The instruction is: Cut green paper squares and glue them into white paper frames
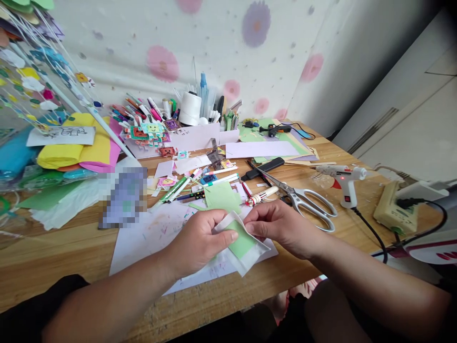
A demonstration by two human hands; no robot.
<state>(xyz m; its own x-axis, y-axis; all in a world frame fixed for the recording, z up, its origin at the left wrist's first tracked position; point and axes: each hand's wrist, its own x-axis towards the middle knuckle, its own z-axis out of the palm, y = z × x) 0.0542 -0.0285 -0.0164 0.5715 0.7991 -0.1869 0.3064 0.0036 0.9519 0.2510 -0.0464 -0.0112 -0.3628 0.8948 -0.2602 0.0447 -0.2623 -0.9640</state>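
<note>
At the near edge of the wooden table (50, 257), I see both hands meeting over a small green paper piece (241, 242) with a white strip wrapped around its border. My left hand (198, 240) grips it from the left, thumb pressed flat on the green face and fingers curled beneath. My right hand (280, 228) pinches the upper right edge of the white strip between thumb and fingertips. The piece sits between the 2 hands, lifted just above a white sheet (150, 238), with its long axis running from upper left to lower right; both hands are equally close, each touching it.

Just beyond lie scissors (303, 197), open, with the handles toward me, and a glue gun (342, 178) to their right, its red light on. Pens, paper scraps and a white organiser box (194, 136) crowd the far side, against a flowered wall (214, 38).
</note>
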